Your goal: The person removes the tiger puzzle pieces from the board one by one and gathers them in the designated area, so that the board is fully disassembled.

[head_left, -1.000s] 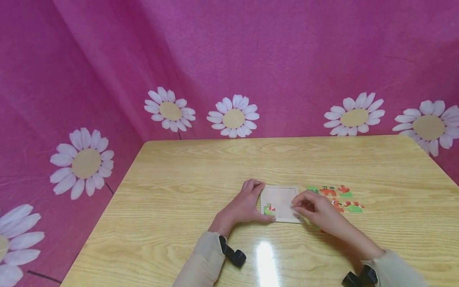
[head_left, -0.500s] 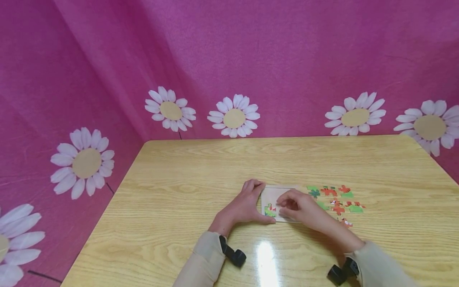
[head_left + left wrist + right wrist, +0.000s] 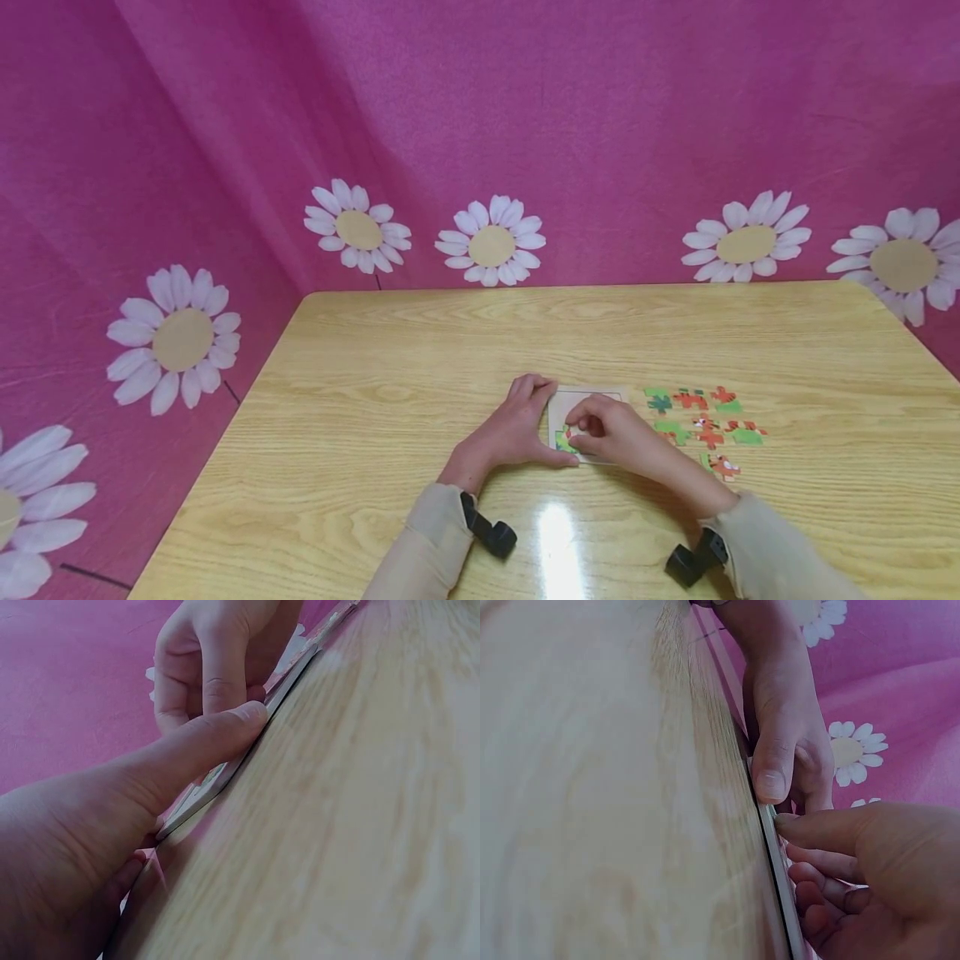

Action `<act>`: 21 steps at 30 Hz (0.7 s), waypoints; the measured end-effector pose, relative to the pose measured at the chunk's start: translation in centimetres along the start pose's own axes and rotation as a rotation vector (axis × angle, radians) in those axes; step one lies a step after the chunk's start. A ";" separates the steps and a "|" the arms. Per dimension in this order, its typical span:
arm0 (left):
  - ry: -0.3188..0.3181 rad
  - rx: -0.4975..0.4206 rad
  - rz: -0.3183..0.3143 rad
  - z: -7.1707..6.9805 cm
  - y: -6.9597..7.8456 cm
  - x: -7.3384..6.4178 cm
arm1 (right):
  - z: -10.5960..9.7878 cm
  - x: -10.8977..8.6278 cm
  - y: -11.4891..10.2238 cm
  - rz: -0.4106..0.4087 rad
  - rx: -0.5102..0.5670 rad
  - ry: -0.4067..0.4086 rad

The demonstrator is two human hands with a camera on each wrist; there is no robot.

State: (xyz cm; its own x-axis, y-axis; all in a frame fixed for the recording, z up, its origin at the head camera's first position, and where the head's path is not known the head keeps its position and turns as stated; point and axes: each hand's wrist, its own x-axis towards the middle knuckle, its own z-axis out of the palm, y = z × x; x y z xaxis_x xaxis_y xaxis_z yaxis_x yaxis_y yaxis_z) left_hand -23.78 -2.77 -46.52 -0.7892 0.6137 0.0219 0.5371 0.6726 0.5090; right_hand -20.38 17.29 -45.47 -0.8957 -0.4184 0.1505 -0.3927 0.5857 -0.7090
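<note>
A thin square puzzle board [image 3: 557, 410] with a pale bare inside lies on the table. My left hand [image 3: 513, 429] grips its left side, fingers at the far corner and thumb [image 3: 232, 724] on the near edge. A green and red jigsaw piece [image 3: 562, 440] sits in the board's near left corner. Over that corner, my right hand [image 3: 622, 433] has thumb and fingertips drawn together in a pinch, just beside the placed piece. The jigsaw piece between them is almost wholly hidden by the fingers. In the right wrist view the thumb [image 3: 817, 827] meets the board's rim.
Several loose jigsaw pieces [image 3: 707, 433] in orange, red and green lie in rough rows right of the board. The wooden table [image 3: 450, 342] ends at a pink curtain [image 3: 600, 125] with daisies. Both wrists carry black cameras.
My right hand has moved left across the board to its near left corner, uncovering loose pieces on the right. The left hand keeps its hold on the board.
</note>
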 end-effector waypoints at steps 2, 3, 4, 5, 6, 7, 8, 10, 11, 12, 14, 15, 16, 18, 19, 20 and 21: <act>0.002 0.004 0.003 0.0 0.0 0.0 | 0.0 0.1 -0.1 -0.003 -0.003 -0.005; 0.002 0.006 0.004 0.0 0.0 0.0 | 0.0 0.1 -0.2 -0.005 -0.005 -0.006; 0.002 0.007 0.004 0.0 0.0 0.0 | 0.1 0.2 -0.3 -0.008 -0.006 -0.008; 0.002 0.007 0.003 0.0 0.0 0.0 | 0.0 0.2 -0.3 -0.009 -0.005 -0.010; 0.001 0.008 0.002 0.0 0.0 -0.1 | 0.0 0.2 -0.3 -0.011 -0.004 -0.012; 0.000 0.008 0.001 0.0 0.0 -0.1 | 0.1 0.3 -0.4 -0.010 0.000 -0.012; -0.001 0.008 -0.001 0.0 0.0 -0.1 | 0.1 0.3 -0.4 -0.008 0.004 -0.012; -0.004 0.006 -0.006 0.0 0.0 -0.1 | 0.1 0.3 -0.4 -0.005 0.009 -0.011; -0.004 0.005 -0.007 0.0 0.0 -0.1 | 0.1 0.3 -0.4 0.001 0.013 -0.010; -0.004 0.006 -0.008 0.0 0.0 -0.1 | 0.1 0.3 -0.4 0.008 0.017 -0.010; -0.004 0.008 -0.008 0.0 0.0 -0.1 | 0.1 0.3 -0.4 0.023 0.023 -0.007; -0.003 0.010 -0.007 0.0 0.0 -0.1 | 0.1 0.3 -0.4 0.030 0.026 -0.005; -0.003 0.012 -0.006 0.0 0.0 -0.1 | 0.1 0.2 -0.4 0.040 0.032 -0.005; -0.003 0.016 -0.004 0.0 0.0 -0.1 | 0.1 0.1 -0.6 0.066 0.036 -0.003; -0.003 0.018 -0.003 0.0 0.1 -0.1 | 0.1 0.1 -0.6 0.073 0.038 0.000; -0.004 0.019 -0.004 0.0 0.0 -0.1 | 0.1 0.0 -0.7 0.082 0.038 0.005; -0.004 0.020 -0.005 0.0 0.0 -0.1 | 0.1 -0.1 -0.8 0.089 0.042 0.009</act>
State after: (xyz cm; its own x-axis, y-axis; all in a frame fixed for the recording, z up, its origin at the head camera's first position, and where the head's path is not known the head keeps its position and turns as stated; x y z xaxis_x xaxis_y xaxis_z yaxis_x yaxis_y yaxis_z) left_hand -23.69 -2.79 -46.51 -0.7905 0.6123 0.0160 0.5395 0.6837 0.4915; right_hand -19.99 16.77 -45.01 -0.9285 -0.3598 0.0915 -0.3027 0.5909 -0.7478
